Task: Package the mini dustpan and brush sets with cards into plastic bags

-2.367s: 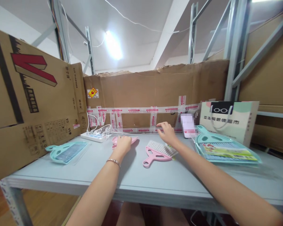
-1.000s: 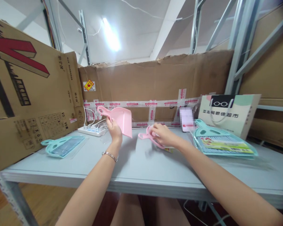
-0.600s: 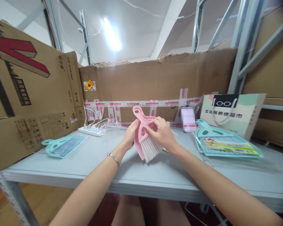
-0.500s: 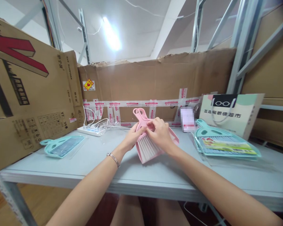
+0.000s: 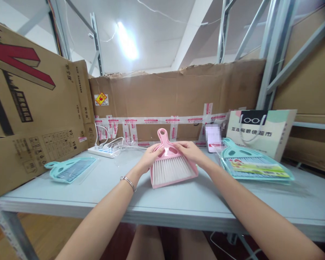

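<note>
A pink hand brush with white bristles lies nested against a pink dustpan, its rim showing round the bristles. The handles line up one over the other and point away from me. My left hand grips the set at its left shoulder, thumb on the front. On the right shoulder, my right hand holds it the same way; its fingers behind are hidden. The set is tilted up above the table, bristles towards me.
A bagged turquoise dustpan set lies at left; several more turquoise sets are stacked at right. Behind stand a power strip, a phone, a paper bag and cardboard boxes. The grey table has a metal front edge.
The brush has turned from askew to lined up with the dustpan, so the two handles now overlap. My right hand has moved from the brush's middle to the set's right side.
</note>
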The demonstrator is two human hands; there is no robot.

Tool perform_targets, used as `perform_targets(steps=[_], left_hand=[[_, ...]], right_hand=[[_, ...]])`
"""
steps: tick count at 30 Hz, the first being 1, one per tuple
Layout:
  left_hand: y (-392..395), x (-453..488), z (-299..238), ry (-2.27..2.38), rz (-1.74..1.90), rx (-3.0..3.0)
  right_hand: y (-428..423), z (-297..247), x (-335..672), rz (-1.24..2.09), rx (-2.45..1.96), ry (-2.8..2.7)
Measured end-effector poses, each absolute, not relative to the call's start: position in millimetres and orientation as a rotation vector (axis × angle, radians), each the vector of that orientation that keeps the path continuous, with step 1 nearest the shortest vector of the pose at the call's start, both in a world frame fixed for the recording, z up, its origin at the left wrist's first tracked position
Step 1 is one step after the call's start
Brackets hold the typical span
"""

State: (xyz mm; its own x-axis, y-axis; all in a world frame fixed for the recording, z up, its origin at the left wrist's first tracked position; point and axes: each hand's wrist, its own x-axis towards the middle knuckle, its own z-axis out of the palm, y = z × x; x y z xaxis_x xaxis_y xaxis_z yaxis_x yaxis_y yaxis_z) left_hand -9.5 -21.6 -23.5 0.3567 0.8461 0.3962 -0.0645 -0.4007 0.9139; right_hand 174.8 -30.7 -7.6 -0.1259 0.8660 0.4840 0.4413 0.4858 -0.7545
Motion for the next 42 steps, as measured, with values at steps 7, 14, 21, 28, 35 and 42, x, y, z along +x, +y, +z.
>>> perform_targets(steps=[7, 14, 21, 28, 35, 42], left_hand=[[-18.7, -14.1, -21.5, 0.840, 1.120, 1.694], [-25.4, -13.3, -18.5, 0.820, 0.996, 1.838], [-30.7, -7.6, -18.3, 0.747, 0.952, 1.858], [-29.9, -8.0, -20.9, 0.791, 0.937, 1.824], [-22.4, -7.3, -22.6, 0.857, 0.968, 1.827], [-23.3, -6.8, -21.7, 0.940, 0.981, 1.840]], right_hand=[[-26.7, -22.9, 167.3, 0.574, -1.090, -1.658], [-24.1, -15.7, 166.3, 0.832, -1.057, -1.616], [-26.6, -9.8, 168.6, 0.999, -1.143, -1.445], [-24.8, -11.6, 164.7, 0.869, -1.237, -1.453], [-24.2, -13.5, 167.0, 0.890, -1.193, -1.551], [-17.2, -19.7, 166.0, 0.926, -1.196, -1.530]])
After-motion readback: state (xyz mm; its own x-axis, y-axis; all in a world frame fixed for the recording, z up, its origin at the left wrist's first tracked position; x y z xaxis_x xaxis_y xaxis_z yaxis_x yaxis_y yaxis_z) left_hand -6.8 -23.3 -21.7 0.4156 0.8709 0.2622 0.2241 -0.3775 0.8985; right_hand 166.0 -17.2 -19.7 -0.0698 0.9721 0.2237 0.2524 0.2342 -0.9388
